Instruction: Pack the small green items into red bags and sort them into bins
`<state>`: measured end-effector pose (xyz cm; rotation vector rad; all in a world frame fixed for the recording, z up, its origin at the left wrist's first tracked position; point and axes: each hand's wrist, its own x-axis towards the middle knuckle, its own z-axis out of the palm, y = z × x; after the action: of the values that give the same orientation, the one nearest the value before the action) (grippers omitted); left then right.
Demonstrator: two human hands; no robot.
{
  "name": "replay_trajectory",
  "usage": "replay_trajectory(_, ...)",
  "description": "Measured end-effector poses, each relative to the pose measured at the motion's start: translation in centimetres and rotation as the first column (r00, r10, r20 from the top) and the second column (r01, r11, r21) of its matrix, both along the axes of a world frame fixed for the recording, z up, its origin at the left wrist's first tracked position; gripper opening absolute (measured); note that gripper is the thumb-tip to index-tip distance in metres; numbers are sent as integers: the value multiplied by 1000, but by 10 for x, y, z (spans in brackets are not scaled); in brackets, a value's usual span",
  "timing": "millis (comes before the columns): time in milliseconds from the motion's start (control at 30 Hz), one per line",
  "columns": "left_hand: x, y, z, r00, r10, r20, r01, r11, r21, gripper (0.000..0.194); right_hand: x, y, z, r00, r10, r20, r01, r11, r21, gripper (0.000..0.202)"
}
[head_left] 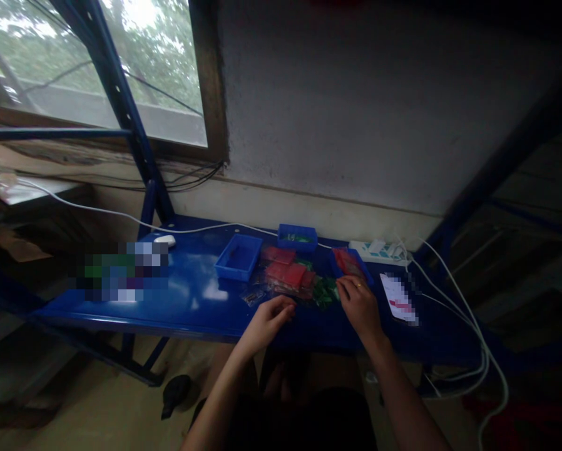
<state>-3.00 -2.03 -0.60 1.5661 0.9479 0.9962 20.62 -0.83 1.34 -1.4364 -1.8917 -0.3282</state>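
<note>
My left hand [268,319] is at the front of the blue table, its fingers curled closed near a pile of red packets [285,274]. What it holds, if anything, is too small to make out. Beside the pile, the fingers of my right hand [360,305] are pinched at the edge of some green packets [325,292]; whether one is gripped I cannot tell. Small clear packets [253,295] lie left of the red pile. Just behind my right hand stands a blue bin [366,273] with red packets [348,263] in it.
Two more blue bins, one at the left [238,274] and one at the back [298,232], stand on the table [191,307]. A power strip [377,252], white cables [454,307] and a phone [396,297] are at the right. A white mouse [164,240] lies left.
</note>
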Motion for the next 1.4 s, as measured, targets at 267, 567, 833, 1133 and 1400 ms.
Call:
replay_trajectory(267, 2, 2, -3, 999, 27, -18, -27, 1000, 4, 36, -39, -35, 4, 925, 156, -346, -167, 986, -2, 19)
replay_trajectory(567, 0, 0, 1, 1000, 28, -9, -28, 1000, 1, 26, -75, -32, -13, 614, 84, -785, -347, 922, -173, 20)
replay_trajectory(833, -1, 2, -4, 1000, 11, 15, -11, 1000, 10, 27, -66, -22, -22, 543, 65, -837, -637, 681, -361, 17)
replay_trajectory(1133, 1, 1, -5, 986, -21, -165, 26, 999, 30, 33, -63, -24, -26, 534, 32, -845, -620, 695, -365, 20)
replay_trajectory(1400, 1, 0, -5, 984, 12, -176, 1, 997, 78, 31, -63, -24, -26, 581, 86, -809, -593, 726, -349, 24)
